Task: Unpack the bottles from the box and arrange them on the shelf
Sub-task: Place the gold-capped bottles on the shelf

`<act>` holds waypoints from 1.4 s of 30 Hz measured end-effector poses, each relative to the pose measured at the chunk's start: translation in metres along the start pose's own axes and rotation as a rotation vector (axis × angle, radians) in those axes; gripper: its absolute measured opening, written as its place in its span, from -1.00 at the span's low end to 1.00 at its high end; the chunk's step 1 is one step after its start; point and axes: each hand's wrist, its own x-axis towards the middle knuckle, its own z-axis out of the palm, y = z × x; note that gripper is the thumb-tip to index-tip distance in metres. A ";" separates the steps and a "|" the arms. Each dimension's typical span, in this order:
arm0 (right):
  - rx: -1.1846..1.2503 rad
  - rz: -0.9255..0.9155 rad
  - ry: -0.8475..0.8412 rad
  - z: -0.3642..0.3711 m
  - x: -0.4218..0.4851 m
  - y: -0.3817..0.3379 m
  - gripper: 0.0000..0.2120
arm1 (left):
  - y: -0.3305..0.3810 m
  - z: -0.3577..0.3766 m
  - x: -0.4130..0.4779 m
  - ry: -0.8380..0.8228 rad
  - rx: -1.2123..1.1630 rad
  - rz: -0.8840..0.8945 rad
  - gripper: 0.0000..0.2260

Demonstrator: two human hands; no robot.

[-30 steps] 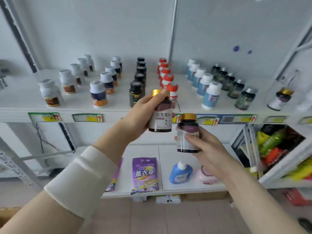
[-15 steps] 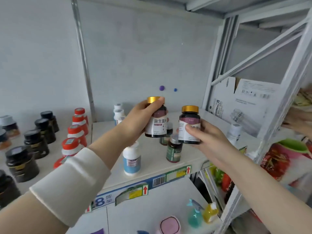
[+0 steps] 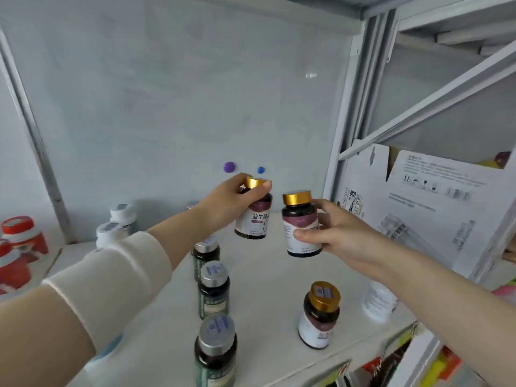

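While both arms are stretched out, my left hand point(image 3: 229, 202) is wrapped round the left bottle point(image 3: 252, 219) up near its gold cap, and my right hand point(image 3: 340, 233) grips the right bottle point(image 3: 301, 227) round the label, thumb in front. Easiest marker is the third bottle point(image 3: 319, 317) (same gold cap, dark body), standing upright on the shelf point(image 3: 265, 275). Both held bottles hang in the air behind it, roughly upright, close together but not touching. The right one is almost straight behind it, the left one further left. Left of it runs a row of silver-cap bottles point(image 3: 213, 289). Just right of it is a white bottle point(image 3: 378, 300), pretty blurry. Behind and right of it sits the box point(image 3: 418, 213), flap up. Far left of it are some red-cap bottles point(image 3: 23, 236).
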 end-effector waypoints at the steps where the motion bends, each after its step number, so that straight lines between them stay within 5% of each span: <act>1: -0.040 0.002 -0.020 -0.009 0.010 0.004 -0.43 | -0.004 0.006 0.013 0.017 0.034 -0.010 -0.64; 10: -0.217 0.061 -0.240 -0.049 0.106 0.046 -0.42 | -0.041 0.028 0.098 0.219 0.380 -0.214 -0.73; 17: -0.340 0.023 -0.334 -0.019 0.156 0.068 -0.43 | -0.070 0.025 0.147 0.173 0.613 -0.306 -0.68; 42: -0.418 -0.057 -0.206 0.008 0.206 0.097 -0.34 | -0.119 0.026 0.196 -0.024 0.558 -0.259 -0.55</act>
